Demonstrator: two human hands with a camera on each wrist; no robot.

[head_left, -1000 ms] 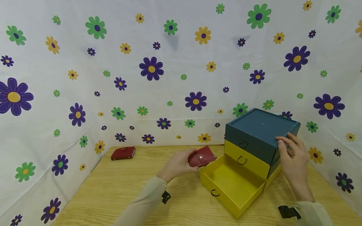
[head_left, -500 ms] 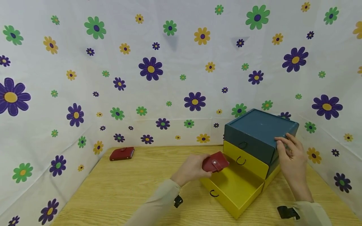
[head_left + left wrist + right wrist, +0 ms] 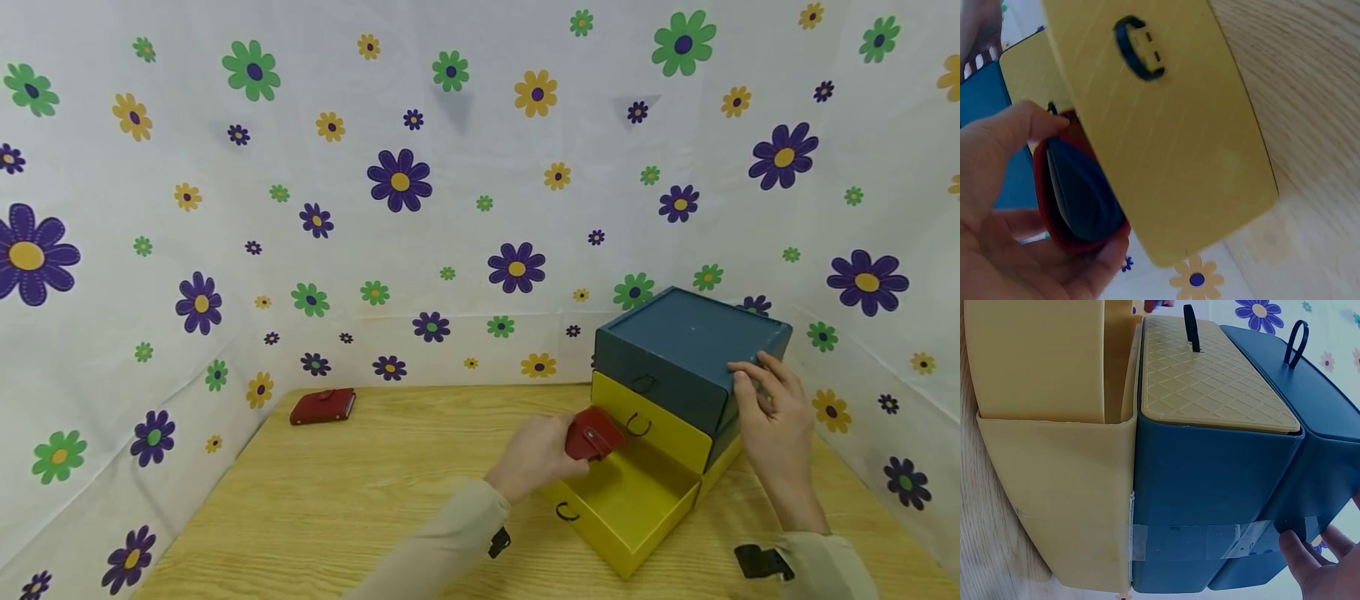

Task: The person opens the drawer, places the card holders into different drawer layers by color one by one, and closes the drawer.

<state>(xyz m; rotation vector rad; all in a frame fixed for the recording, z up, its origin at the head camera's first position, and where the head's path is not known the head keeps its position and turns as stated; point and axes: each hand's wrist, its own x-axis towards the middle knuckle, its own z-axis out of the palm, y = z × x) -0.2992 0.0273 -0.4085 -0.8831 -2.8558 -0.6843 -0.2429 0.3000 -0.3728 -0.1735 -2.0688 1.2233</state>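
My left hand (image 3: 534, 457) grips a red wallet (image 3: 594, 433) with a snap strap, thumb and fingers on its sides. In the head view the wallet hangs over the back left part of the pulled-out bottom drawer (image 3: 600, 532), which is yellow. Seen from the left wrist, the red wallet (image 3: 1041, 181) shows blue inner sleeves, and the yellow drawer front (image 3: 1172, 137) hides part of it. My right hand (image 3: 778, 433) rests its fingertips at the right side edge of the top blue drawer box (image 3: 693, 333), with fingers loosely bent.
A second red wallet (image 3: 322, 407) lies at the table's back left. The middle yellow drawer (image 3: 652, 425) sits pushed in, with a black loop pull. Tape (image 3: 1179, 542) joins the stacked boxes. Flower-patterned cloth (image 3: 450, 208) surrounds the wooden table (image 3: 360, 500).
My left hand has carried the wallet rightward, from beside the drawer's left wall to over the drawer. The right hand stays at the top box; the other wallet lies still.
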